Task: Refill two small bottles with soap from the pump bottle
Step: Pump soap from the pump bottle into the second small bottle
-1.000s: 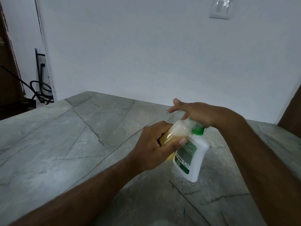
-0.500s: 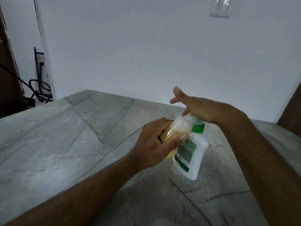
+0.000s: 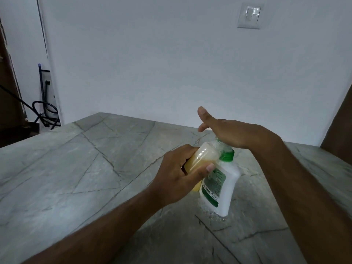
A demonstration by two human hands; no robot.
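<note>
Right of centre in the lower half of the frame, the pump bottle (image 3: 223, 189) stands on the grey veined stone counter (image 3: 80, 168), a white body with a green-and-white label facing the lower left and a green collar at its neck. A small patch of bubbles or droplets lies on the counter around its base. The right hand (image 3: 226, 133) lies flat over the top of the pump, palm down, fingers straight and pointing toward the upper left, the thumb raised apart from them; the pump head itself is hidden beneath the palm. The left hand (image 3: 177, 178), coming in from the lower left, grips a small bottle (image 3: 204, 159) holding yellowish liquid, fingers curled over its far side and the thumb pressed across its near side. The small bottle is tilted, its upper end leaning right against the pump bottle's neck just under the right hand, its lower end tucked into the left palm; whether its mouth meets the spout cannot be told. A white wall fills the top of the frame, with a light switch (image 3: 249, 15) at upper right and dark cables (image 3: 44, 113) at the left edge.
</note>
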